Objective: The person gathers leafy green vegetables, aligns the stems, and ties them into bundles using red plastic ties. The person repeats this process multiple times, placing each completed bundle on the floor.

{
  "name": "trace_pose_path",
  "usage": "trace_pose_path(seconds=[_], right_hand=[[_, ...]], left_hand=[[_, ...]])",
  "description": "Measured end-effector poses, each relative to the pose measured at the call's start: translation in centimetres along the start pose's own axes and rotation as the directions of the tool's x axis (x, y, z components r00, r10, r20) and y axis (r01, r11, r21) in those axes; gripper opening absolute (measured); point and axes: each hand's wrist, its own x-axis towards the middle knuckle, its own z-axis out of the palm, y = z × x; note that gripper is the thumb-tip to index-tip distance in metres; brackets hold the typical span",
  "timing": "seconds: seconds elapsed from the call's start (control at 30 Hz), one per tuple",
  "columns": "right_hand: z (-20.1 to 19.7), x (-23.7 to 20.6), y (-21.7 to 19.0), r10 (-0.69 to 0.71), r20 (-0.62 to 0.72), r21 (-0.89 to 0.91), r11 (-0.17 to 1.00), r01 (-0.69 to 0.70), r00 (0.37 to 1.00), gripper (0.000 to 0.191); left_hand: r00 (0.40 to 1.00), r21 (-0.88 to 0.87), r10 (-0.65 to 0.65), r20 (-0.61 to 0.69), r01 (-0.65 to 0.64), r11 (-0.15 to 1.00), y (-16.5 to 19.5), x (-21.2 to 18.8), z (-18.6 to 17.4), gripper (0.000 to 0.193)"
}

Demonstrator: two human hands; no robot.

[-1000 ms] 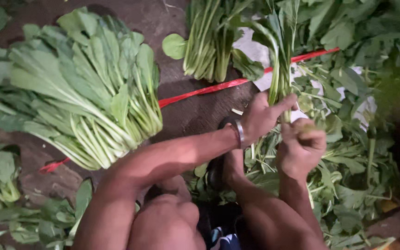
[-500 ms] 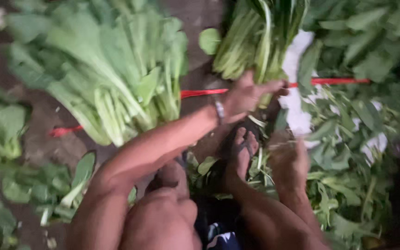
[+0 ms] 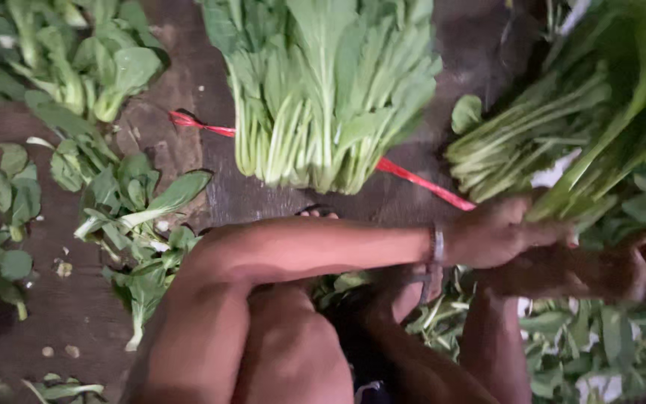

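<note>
My left hand point(image 3: 502, 233), with a metal band on its wrist, reaches across to the right and grips the pale stems of a bunch of leafy greens point(image 3: 600, 142). Just to its right and slightly lower, my right hand point(image 3: 607, 271) is blurred and curls around the base of the same bunch. The bunch's leaves fan up toward the top right corner. A large tied-looking bundle of greens point(image 3: 323, 97) lies on the dark ground above my left forearm, stems toward me.
A red strap point(image 3: 420, 179) runs under the large bundle across the dark ground point(image 3: 188, 164). Loose greens point(image 3: 128, 202) lie scattered at the left, and trimmed leaves and stems point(image 3: 562, 352) litter the lower right. My knees fill the bottom centre.
The view has swung right and closer, so the large bundle now sits at top centre. Both hands have shifted right and now hold a bigger bunch, lifted and tilted.
</note>
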Motion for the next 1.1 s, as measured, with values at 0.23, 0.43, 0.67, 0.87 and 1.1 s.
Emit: trace_pose_path(seconds=[0.23,0.43,0.67,0.87,1.1], right_hand=[[2.0,0.8,4.8,-0.106,0.186,-0.964,0.171,0.202,0.977,0.052],[-1.5,-3.6,8.0,0.283,-0.017,-0.693,-0.694,0.193,0.959,0.068],[-3.6,-1.2,0.3,-0.035,-0.116,-0.513,-0.854,-0.090,0.993,0.054],[-3.8,0.4,-7.1,-0.423,-0.216,-0.348,-0.809,-0.474,0.880,0.058],[-3.3,0.7,-5.4,-0.283,-0.660,-0.447,-0.596,-0.667,0.695,0.058]], left_hand=[[0.964,0.640,0.170,-0.204,0.000,0.768,13.8,-11.2,-14.6,0.037],[0.621,-0.328,-0.551,-0.557,0.445,0.833,11.9,-19.3,-16.9,0.045],[0.407,-0.404,-0.767,-0.497,0.674,0.619,11.8,-25.1,-15.7,0.045],[0.864,0.905,0.288,-0.413,0.426,0.021,14.6,-21.3,-14.2,0.048],[0.943,1.000,0.332,0.020,-0.022,0.001,13.7,-13.5,-15.6,0.052]])
